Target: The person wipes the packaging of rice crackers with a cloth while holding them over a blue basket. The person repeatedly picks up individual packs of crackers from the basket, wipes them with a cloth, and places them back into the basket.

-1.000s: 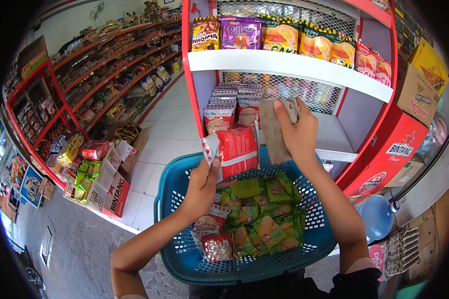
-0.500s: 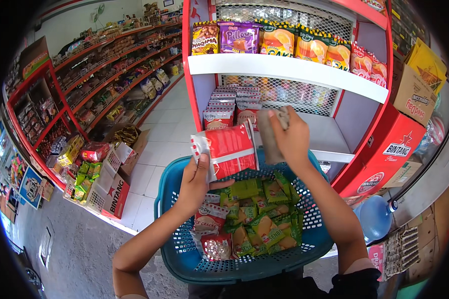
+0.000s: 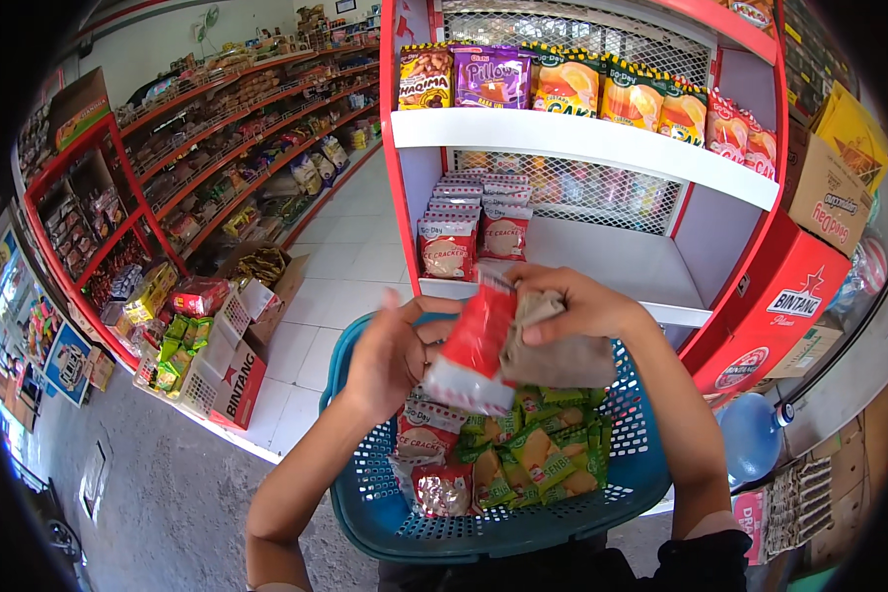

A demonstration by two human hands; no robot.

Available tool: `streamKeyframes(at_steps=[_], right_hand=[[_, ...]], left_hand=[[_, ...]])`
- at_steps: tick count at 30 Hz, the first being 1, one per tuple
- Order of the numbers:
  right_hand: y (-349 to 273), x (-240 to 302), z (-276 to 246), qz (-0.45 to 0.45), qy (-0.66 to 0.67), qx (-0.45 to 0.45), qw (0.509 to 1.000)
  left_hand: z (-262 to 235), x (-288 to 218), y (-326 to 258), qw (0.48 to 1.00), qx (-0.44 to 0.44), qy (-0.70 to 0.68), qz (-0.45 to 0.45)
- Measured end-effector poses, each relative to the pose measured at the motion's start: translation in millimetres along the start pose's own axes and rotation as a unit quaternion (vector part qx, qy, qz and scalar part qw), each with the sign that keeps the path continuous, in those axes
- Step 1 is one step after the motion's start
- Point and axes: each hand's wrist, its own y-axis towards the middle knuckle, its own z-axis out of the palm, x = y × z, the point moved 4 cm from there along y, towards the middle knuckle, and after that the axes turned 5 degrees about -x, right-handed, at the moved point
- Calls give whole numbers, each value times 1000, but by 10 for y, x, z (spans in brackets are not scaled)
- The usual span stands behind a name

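A red and white cracker packet (image 3: 472, 340) is tilted and blurred above the blue-green basket (image 3: 350, 483), between my two hands. My left hand (image 3: 380, 360) is at its left side, thumb raised away and fingers smeared; whether they grip it cannot be made out. My right hand (image 3: 577, 306) is closed on a grey-brown cloth (image 3: 557, 350), which touches the packet's right side; its fingertips reach behind the packet's top. In the basket lie several green snack packets (image 3: 538, 459), and at the left a few red and white cracker packets (image 3: 429, 434).
Ahead stands a red and white display rack (image 3: 582, 133). Its lower shelf bears rows of upright cracker packets (image 3: 449, 247); colourful snack bags (image 3: 567, 79) line the upper shelf. Red cartons (image 3: 779, 306) and a blue water jug (image 3: 750, 434) are on the right, crates (image 3: 202, 380) on the left.
The cracker packet has been turned and lowered, from lying across my left hand to a steep tilt. My right hand and cloth have come down against it; my left thumb has lifted off.
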Motion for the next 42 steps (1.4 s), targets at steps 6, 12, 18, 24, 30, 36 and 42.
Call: streamKeyframes(at_steps=[6, 12, 18, 24, 30, 36, 42], right_hand=[[-30, -130, 172, -1, 75, 24, 997], [-55, 74, -26, -17, 271, -326, 906], [-40, 272, 286, -24, -126, -413, 902], [-111, 49, -59, 2, -228, -528, 818], [-21, 212, 246, -72, -112, -520, 843], [47, -145, 109, -17, -237, -508, 828], [7, 121, 70, -173, -114, -314, 927]], left_hand=[[119, 199, 44, 981, -53, 171, -71], [-56, 282, 130, 988, -153, 24, -10], [-114, 263, 126, 918, -202, 274, 203], [49, 100, 32, 912, -231, 225, 252], [-57, 41, 64, 865, -304, 252, 309], [-171, -70, -12, 871, -356, 130, 311], [-226, 202, 178, 962, -145, -221, -65]])
